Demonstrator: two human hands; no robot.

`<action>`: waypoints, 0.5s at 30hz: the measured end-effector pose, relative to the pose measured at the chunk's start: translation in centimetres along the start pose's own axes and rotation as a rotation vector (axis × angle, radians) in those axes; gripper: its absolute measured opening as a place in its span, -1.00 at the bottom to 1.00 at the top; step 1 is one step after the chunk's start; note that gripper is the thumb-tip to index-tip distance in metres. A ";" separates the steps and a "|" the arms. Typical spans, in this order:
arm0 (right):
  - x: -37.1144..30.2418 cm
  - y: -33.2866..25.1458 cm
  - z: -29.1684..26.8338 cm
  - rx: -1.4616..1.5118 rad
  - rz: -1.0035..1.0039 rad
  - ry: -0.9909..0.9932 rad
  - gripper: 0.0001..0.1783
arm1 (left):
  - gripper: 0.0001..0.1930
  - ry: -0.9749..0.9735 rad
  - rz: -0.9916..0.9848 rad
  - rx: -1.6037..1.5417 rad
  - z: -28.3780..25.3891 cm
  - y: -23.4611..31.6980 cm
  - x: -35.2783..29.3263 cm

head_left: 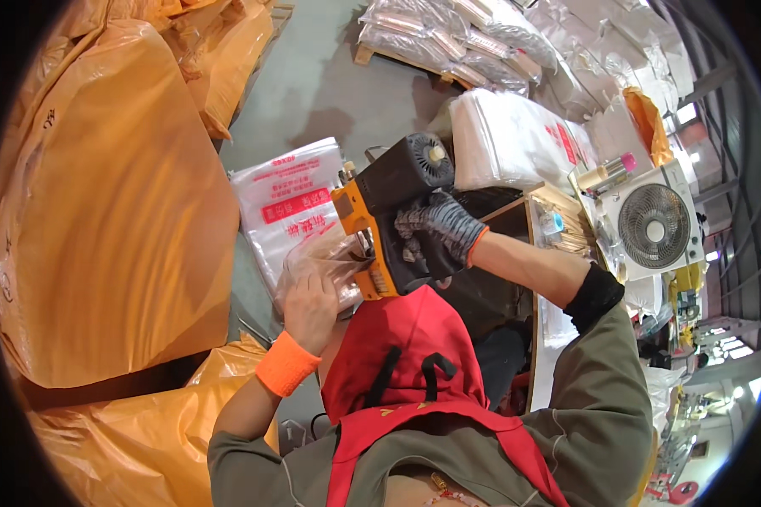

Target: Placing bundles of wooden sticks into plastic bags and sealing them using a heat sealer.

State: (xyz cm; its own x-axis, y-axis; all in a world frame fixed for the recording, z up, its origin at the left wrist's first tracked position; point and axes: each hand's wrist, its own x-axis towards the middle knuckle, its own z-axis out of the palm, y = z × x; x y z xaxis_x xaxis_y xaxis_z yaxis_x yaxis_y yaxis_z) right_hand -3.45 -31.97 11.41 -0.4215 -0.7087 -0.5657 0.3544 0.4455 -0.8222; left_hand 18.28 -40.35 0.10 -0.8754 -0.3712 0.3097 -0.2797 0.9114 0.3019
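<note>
A portable bag-closing sewing machine (387,221), yellow and black, is held in front of my chest. My right hand (445,228), in a grey striped knit glove, wraps round its handle. My bare left hand (309,306), with an orange wristband above it, pinches the gathered edge of a clear plastic bag (323,264) beside the machine's yellow lower end. Red printing shows on the white contents of a printed bag (292,203) stretching away from that hand. The machine's body hides where the film meets the stitching head.
Large orange-wrapped bundles (118,211) crowd the left. Stacked white bags (516,139) lie beyond the machine to the right. A box fan (654,225) and a wooden tray of thin sticks (571,224) stand at the right. Wrapped packs (457,42) sit on a pallet at the back.
</note>
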 end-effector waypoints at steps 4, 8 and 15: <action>-0.2 0.5 1.3 0.003 0.019 -0.014 -0.90 | -0.90 0.095 0.058 0.089 -0.1 -0.6 -1.8; 0.0 1.0 2.2 0.003 0.095 -0.022 -0.90 | -0.93 0.106 -0.020 -0.039 -1.0 -1.2 -3.3; -0.8 1.1 4.7 0.051 0.151 -0.165 -0.84 | -0.92 0.284 -0.107 -0.359 -2.1 -1.9 -5.5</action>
State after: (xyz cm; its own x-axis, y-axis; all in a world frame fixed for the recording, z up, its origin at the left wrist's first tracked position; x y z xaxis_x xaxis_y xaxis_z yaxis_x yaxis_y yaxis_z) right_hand 1.16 -33.49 11.29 -0.2198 -0.7176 -0.6609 0.4471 0.5280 -0.7220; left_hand 24.51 -40.44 -0.29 -0.6923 -0.5394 0.4793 -0.1643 0.7646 0.6232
